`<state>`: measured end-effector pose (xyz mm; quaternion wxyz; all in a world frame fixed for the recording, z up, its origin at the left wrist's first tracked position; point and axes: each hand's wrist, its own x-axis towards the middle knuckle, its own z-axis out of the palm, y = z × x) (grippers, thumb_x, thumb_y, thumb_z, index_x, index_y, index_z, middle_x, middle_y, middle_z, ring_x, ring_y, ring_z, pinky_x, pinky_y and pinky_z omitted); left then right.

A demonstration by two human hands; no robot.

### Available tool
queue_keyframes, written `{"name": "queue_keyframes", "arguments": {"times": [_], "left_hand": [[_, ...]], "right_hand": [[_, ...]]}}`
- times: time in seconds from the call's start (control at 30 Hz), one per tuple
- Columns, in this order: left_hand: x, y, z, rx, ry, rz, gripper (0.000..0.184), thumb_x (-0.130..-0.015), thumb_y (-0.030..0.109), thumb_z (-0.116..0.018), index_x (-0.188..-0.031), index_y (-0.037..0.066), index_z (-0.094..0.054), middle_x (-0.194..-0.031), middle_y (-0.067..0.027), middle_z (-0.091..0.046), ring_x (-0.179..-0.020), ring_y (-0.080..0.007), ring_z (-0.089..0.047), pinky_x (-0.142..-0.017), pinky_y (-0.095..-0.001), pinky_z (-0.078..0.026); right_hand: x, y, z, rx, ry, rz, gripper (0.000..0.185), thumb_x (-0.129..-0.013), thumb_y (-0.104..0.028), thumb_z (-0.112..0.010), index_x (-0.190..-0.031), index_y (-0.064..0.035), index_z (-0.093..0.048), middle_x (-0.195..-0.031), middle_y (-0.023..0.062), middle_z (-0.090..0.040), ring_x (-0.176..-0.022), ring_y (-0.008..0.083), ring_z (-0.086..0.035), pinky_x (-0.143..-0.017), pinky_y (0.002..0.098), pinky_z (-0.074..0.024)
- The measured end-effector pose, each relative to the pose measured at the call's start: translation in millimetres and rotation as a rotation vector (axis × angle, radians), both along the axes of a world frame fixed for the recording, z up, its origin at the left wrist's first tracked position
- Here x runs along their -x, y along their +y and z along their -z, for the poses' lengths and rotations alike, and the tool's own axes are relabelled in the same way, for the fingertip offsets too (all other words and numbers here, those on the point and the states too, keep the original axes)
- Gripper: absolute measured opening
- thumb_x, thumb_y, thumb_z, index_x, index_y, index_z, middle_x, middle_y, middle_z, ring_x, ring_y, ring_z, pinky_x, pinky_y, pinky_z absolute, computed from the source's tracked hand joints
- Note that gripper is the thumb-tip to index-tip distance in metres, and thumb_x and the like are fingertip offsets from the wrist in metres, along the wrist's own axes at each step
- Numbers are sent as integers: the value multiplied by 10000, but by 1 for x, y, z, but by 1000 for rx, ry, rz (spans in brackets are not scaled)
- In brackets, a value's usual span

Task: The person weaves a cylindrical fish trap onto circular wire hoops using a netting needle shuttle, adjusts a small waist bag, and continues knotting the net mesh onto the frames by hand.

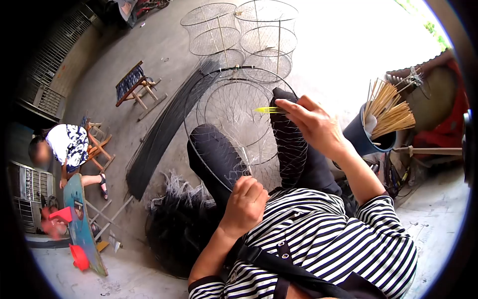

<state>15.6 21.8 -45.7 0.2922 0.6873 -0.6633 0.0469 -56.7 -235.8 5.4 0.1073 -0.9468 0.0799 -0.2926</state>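
My right hand [318, 124] is raised at the right of the hoop, its fingers closed on a yellow netting needle [268, 109] that points left. Below it and to the left, my left hand [244, 207] is in a fist, pinching gathered white mesh of the net [249, 162]. This net hangs on a round dark hoop [185, 113] propped across my legs, with a second, smaller ring seen inside it. Any thread between needle and net is too fine to make out.
Finished-looking net cages [211, 30] stand ahead. A bundle of dark rods [164, 129] lies at left, near a folding stool [132, 84]. A blue bucket of sticks [359, 134] stands at right. Far left, a seated person [74, 144] is beside a tilted blue-green table [82, 229].
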Motion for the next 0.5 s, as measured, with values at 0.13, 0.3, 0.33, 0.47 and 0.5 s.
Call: {"name": "queue_keyframes", "arguments": {"times": [0.13, 0.3, 0.33, 0.47, 0.5], "left_hand": [[4, 3, -6, 2, 22, -59, 122, -740, 52, -739, -818, 27, -649, -905, -89, -568, -956, -280, -580, -981, -461, -464], [6, 1, -6, 2, 44, -73, 122, -730, 58, -742, -804, 27, -651, -906, -91, -569, -955, -283, -581, -981, -460, -465], [5, 1, -6, -6, 47, -74, 123, -728, 57, -742, -805, 27, -651, -907, -91, -569, -955, -283, -581, -980, -459, -465], [5, 0, -5, -17, 63, -78, 124, -725, 55, -740, -806, 27, -651, -906, -93, -569, -953, -288, -581, -971, -460, -467], [5, 0, -4, -16, 70, -82, 124, -725, 54, -740, -807, 27, -651, -905, -93, -568, -951, -289, -581, -968, -460, -467]], "right_hand": [[-15, 3, 19, 65, 0, 14, 394, -901, -179, -675, -1284, -266, -647, -864, 30, -529, -798, 215, -593, -680, 372, -500], [-15, 6, 28, 158, 38, -27, 451, -875, -136, -651, -1319, -205, -618, -896, 38, -523, -809, 213, -574, -698, 363, -492], [-12, 11, 31, 164, 35, -19, 458, -871, -133, -649, -1325, -189, -613, -894, 38, -520, -805, 211, -571, -689, 357, -491], [2, 30, 36, 128, 95, 61, 491, -865, -130, -645, -1352, -147, -594, -891, 37, -513, -800, 200, -568, -653, 331, -486], [3, 32, 39, 135, 93, 50, 513, -857, -122, -643, -1366, -149, -589, -892, 37, -510, -800, 192, -566, -634, 321, -483]]}}
